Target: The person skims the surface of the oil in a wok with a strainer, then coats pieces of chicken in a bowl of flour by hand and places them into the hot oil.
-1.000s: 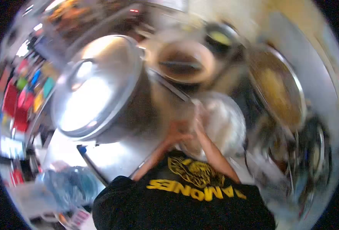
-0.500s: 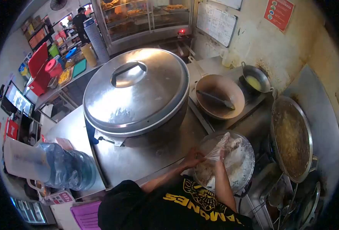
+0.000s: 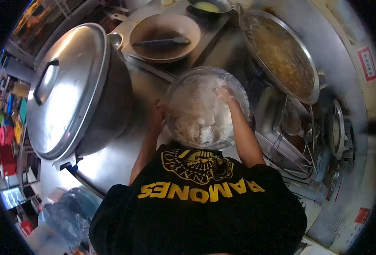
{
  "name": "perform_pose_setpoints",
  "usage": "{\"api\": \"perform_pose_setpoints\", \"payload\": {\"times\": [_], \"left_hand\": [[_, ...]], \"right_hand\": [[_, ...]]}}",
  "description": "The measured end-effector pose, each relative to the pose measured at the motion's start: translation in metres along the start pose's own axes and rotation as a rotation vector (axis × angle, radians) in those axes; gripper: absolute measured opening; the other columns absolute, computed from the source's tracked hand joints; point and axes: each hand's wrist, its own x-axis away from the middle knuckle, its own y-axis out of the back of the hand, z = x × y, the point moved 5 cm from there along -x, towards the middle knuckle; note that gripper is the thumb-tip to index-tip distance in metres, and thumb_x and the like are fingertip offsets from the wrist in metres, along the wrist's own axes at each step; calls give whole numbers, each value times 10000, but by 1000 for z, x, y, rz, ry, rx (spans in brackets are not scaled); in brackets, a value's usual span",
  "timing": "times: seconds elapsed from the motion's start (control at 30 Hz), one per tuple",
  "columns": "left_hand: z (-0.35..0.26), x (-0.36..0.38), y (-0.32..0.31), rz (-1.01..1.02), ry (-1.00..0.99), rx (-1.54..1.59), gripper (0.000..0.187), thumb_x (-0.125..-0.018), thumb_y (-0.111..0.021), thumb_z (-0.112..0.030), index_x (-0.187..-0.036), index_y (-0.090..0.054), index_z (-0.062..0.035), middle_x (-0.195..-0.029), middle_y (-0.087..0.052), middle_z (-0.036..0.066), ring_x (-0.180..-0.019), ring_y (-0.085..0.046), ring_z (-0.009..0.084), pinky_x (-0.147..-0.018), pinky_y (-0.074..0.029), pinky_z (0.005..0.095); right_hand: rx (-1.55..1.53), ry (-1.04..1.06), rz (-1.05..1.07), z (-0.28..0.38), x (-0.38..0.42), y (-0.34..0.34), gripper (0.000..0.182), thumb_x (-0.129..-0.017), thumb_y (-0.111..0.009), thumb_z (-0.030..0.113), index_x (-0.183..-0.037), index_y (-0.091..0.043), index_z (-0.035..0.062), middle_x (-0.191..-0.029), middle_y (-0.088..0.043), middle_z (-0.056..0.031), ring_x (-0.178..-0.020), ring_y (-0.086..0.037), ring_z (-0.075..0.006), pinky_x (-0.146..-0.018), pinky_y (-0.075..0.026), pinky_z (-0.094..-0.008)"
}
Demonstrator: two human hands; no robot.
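Observation:
A round metal bowl (image 3: 242, 91) holds white flour (image 3: 198, 95) with pale clumps in it. A floured lump (image 3: 208, 134) lies near the bowl's close side. My right hand (image 3: 225, 94) is inside the bowl at the right, dusted white, its fingers curled down at the flour; whatever lies under them is hidden. At the left rim, my left hand (image 3: 159, 112) is closed against the bowl's edge, partly blurred.
A large lidded pot (image 3: 69, 93) stands left. Beyond the bowl sits a wide pan (image 3: 164, 27) with a dark utensil (image 3: 162, 42) across it. A big wok (image 3: 281, 55) of bubbling oil is at the right, above a metal rack (image 3: 288, 146). A water bottle (image 3: 64, 216) stands lower left.
The view has swung right and down. The floured, stretched piece held up between both hands is out of them; my left hand moved to the rim, my right hand down into the flour.

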Motion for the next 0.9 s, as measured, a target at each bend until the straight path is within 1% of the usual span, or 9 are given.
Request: {"api": "perform_pose_setpoints", "payload": {"times": [0.07, 0.1, 0.23, 0.27, 0.3, 0.5, 0.6, 0.77, 0.9], "left_hand": [[16, -22, 2, 140, 14, 258, 289, -756, -498, -143, -1008, -458, -6, -897, -508, 71, -830, -485, 165, -708, -398, 309], [20, -25, 1, 144, 15, 260, 289, -756, -498, -143, -1008, -458, -6, -897, -508, 71, -830, -485, 165, -708, -398, 309], [17, -25, -5, 22, -105, 79, 223, -775, -488, -152, -936, -495, 2, -869, -512, 56, -790, -479, 147, -691, -388, 282], [13, -24, -4, -36, -181, -14, 210, -777, -493, -149, -920, -500, 4, -863, -510, 53, -781, -474, 141, -685, -385, 272], [15, -24, -5, -36, -176, -16, 210, -777, -493, -149, -920, -500, 4, -863, -510, 53, -781, -474, 141, -685, -385, 272], [8, -21, -9, -114, -272, -123, 222, -775, -512, -154, -935, -482, -3, -856, -498, 44, -770, -453, 124, -660, -374, 256], [15, -25, 0, -198, -294, -344, 223, -777, -508, -157, -944, -476, -12, -869, -494, 48, -771, -455, 125, -668, -374, 257], [17, -24, -7, -94, -220, 31, 221, -770, -514, -150, -939, -477, -13, -873, -497, 49, -770, -465, 140, -692, -371, 260], [22, -31, 0, -84, -330, -5, 219, -769, -509, -149, -934, -477, -9, -866, -507, 56, -756, -471, 148, -686, -375, 273]], "right_hand": [[-71, -77, 38, 0, 2, 1, 336, -774, -408, 318, -807, -574, 27, -869, -549, -143, -734, -515, -304, -656, -404, -372], [-107, -114, 65, 0, 4, 0, 324, -773, -419, 308, -820, -574, 27, -859, -553, -129, -738, -517, -280, -666, -403, -354], [-253, -255, 176, 10, 9, 1, 281, -773, -464, 265, -873, -575, 28, -819, -569, -74, -753, -523, -184, -704, -399, -280], [-183, -525, 241, 34, 14, 22, 270, -728, -536, 250, -888, -580, 36, -874, -573, -99, -770, -532, -195, -729, -395, -270], [-183, -529, 243, 38, 16, 26, 270, -728, -536, 250, -888, -580, 36, -874, -573, -99, -770, -532, -195, -729, -395, -270], [-218, -283, 417, 59, 9, 38, 279, -712, -553, 250, -884, -579, 33, -882, -573, -103, -772, -536, -200, -731, -398, -278], [-244, -160, 513, 71, 12, 33, 284, -704, -561, 251, -883, -579, 32, -885, -573, -106, -773, -538, -203, -732, -400, -282], [-274, 33, 636, 81, 20, 45, 292, -690, -575, 252, -880, -578, 30, -892, -574, -110, -775, -541, -207, -735, -402, -288], [-25, -19, 476, 77, 17, 84, 370, -648, -606, 283, -883, -562, 0, -893, -567, -140, -783, -548, -223, -721, -418, -315]]}}
